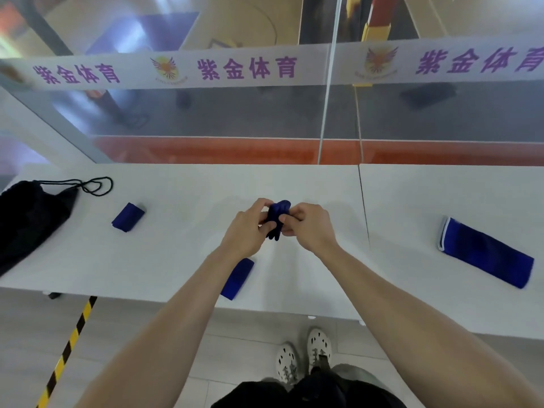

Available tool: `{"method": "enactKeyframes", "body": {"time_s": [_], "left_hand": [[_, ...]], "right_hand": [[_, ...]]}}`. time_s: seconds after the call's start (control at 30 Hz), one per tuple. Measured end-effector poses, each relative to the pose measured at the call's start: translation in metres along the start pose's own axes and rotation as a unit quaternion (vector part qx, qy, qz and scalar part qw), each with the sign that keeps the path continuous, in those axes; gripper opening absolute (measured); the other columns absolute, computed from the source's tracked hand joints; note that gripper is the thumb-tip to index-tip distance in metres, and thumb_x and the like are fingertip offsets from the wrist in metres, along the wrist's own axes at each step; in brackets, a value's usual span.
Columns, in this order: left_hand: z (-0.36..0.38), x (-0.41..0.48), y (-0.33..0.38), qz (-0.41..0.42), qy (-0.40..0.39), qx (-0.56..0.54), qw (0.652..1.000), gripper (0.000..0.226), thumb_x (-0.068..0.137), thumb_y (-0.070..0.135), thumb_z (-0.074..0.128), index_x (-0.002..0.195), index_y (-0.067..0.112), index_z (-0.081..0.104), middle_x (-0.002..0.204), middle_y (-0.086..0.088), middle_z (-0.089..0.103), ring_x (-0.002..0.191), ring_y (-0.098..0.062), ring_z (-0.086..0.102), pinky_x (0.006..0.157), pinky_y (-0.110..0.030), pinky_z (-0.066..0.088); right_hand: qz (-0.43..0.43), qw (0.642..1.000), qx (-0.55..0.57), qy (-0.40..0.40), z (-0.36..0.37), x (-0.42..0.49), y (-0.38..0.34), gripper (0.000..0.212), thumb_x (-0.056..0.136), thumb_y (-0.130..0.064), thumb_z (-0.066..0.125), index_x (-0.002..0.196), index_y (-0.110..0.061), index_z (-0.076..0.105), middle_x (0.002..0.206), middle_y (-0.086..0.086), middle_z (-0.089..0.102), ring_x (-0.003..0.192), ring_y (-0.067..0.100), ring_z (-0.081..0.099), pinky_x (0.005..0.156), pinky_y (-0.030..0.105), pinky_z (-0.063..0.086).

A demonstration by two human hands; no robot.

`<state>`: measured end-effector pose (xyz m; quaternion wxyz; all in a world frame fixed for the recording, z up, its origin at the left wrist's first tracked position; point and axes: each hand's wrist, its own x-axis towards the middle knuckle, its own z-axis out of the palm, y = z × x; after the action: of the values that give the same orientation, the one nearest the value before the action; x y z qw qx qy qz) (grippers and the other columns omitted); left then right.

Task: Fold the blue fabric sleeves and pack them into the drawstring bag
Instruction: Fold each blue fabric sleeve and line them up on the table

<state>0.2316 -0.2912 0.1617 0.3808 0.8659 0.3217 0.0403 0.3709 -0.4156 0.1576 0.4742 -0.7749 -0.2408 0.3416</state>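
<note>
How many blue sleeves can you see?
4: one in both hands, one folded by the bag, one under the left arm, one flat at right. The bag may hide more.

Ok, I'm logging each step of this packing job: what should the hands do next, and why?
Probably finish the fold and set it down. Both the left hand and right hand pinch a bunched blue sleeve above the table; a folded sleeve already lies near the drawstring bag.
</note>
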Motion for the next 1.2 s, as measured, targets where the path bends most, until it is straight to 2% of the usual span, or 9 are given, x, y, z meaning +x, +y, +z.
{"method": "enactKeyframes", "body": {"time_s": [0.1, 0.33, 0.47, 0.6, 0.7, 0.83, 0.9, 1.0, 1.2], "left_hand": [[-0.005, 0.003, 0.004, -0.004, 0.027, 0.02, 0.999, 0.046, 0.103, 0.018, 0.076, 0.143, 0.027, 0.053, 0.105, 0.011, 0.084, 0.095, -0.025, 0.077, 0.089, -0.047, 0.061], [-0.03, -0.003, -0.02, -0.01, 0.081, 0.065, 0.995, 0.05, 0.103, 0.011, 0.067, 0.144, 0.017, 0.041, 0.1, 0.008, 0.075, 0.079, -0.023, 0.069, 0.076, -0.049, 0.06], [-0.055, 0.001, -0.046, -0.034, 0.02, 0.041, 0.998, 0.04, 0.106, 0.008, 0.064, 0.14, 0.022, 0.048, 0.125, 0.002, 0.076, 0.107, -0.022, 0.073, 0.093, -0.048, 0.063], [-0.077, 0.003, -0.088, -0.04, 0.031, 0.001, 0.999, 0.036, 0.105, 0.004, 0.069, 0.133, 0.026, 0.059, 0.13, 0.007, 0.073, 0.123, -0.016, 0.066, 0.108, -0.039, 0.055], [-0.1, 0.006, -0.128, -0.098, 0.077, -0.101, 0.987, 0.028, 0.112, 0.012, 0.061, 0.135, 0.028, 0.067, 0.141, -0.003, 0.067, 0.126, -0.02, 0.067, 0.107, -0.04, 0.06], [-0.154, 0.017, -0.182, -0.286, -0.006, -0.456, 0.843, 0.038, 0.116, 0.047, 0.052, 0.143, 0.021, 0.063, 0.136, -0.026, 0.073, 0.114, -0.041, 0.081, 0.101, -0.05, 0.065], [-0.179, 0.025, -0.211, -0.293, -0.067, -0.51, 0.806, 0.042, 0.114, 0.041, 0.061, 0.145, 0.013, 0.061, 0.135, -0.027, 0.075, 0.121, -0.042, 0.078, 0.102, -0.049, 0.064], [-0.204, 0.032, -0.249, -0.303, -0.042, -0.477, 0.824, 0.045, 0.107, 0.013, 0.073, 0.148, 0.007, 0.055, 0.135, -0.021, 0.074, 0.12, -0.036, 0.078, 0.093, -0.045, 0.069], [-0.228, 0.037, -0.321, -0.291, -0.028, -0.278, 0.915, 0.029, 0.097, 0.004, 0.081, 0.117, 0.013, 0.062, 0.113, -0.013, 0.075, 0.112, -0.034, 0.077, 0.103, -0.055, 0.064]], "right_hand": [[-0.008, 1.0, 0.021, 0.0, 0.006, 0.011, -0.009, 0.014, 0.097, -0.018, 0.081, 0.091, -0.008, 0.073, 0.081, 0.005, 0.083, 0.068, 0.016, 0.082, 0.083, 0.048, 0.068], [-0.076, 0.995, -0.023, -0.063, 0.03, 0.023, -0.016, 0.011, 0.102, -0.012, 0.07, 0.109, -0.016, 0.078, 0.098, -0.003, 0.082, 0.081, 0.014, 0.08, 0.088, 0.045, 0.067], [-0.101, 0.985, -0.116, -0.081, 0.047, 0.037, -0.03, 0.057, 0.095, -0.023, 0.083, 0.146, -0.028, 0.059, 0.128, -0.012, 0.063, 0.084, 0.009, 0.072, 0.084, 0.033, 0.057], [-0.148, 0.966, -0.172, -0.123, 0.089, 0.048, -0.038, 0.02, 0.099, -0.019, 0.076, 0.119, -0.023, 0.073, 0.107, -0.005, 0.074, 0.083, 0.015, 0.074, 0.08, 0.032, 0.058], [-0.218, 0.945, -0.23, -0.079, 0.129, 0.058, -0.046, 0.018, 0.1, -0.019, 0.076, 0.117, -0.02, 0.071, 0.11, -0.005, 0.069, 0.089, 0.016, 0.068, 0.081, 0.029, 0.057], [-0.3, 0.904, -0.301, -0.05, 0.195, 0.074, -0.058, 0.023, 0.096, -0.012, 0.076, 0.118, -0.015, 0.072, 0.113, 0.002, 0.067, 0.078, 0.025, 0.069, 0.071, 0.034, 0.055], [-0.341, 0.878, -0.332, -0.058, 0.232, 0.076, -0.068, 0.023, 0.092, -0.008, 0.078, 0.114, -0.013, 0.074, 0.109, 0.005, 0.068, 0.072, 0.028, 0.068, 0.064, 0.032, 0.051], [-0.364, 0.855, -0.361, -0.08, 0.285, 0.081, -0.078, 0.024, 0.091, -0.005, 0.078, 0.114, -0.01, 0.074, 0.113, 0.006, 0.07, 0.073, 0.028, 0.069, 0.064, 0.038, 0.06], [-0.194, 0.893, -0.387, -0.124, 0.347, 0.081, -0.078, 0.052, 0.097, -0.04, 0.074, 0.143, -0.02, 0.061, 0.146, -0.003, 0.053, 0.119, 0.023, 0.064, 0.092, 0.035, 0.054]]}}
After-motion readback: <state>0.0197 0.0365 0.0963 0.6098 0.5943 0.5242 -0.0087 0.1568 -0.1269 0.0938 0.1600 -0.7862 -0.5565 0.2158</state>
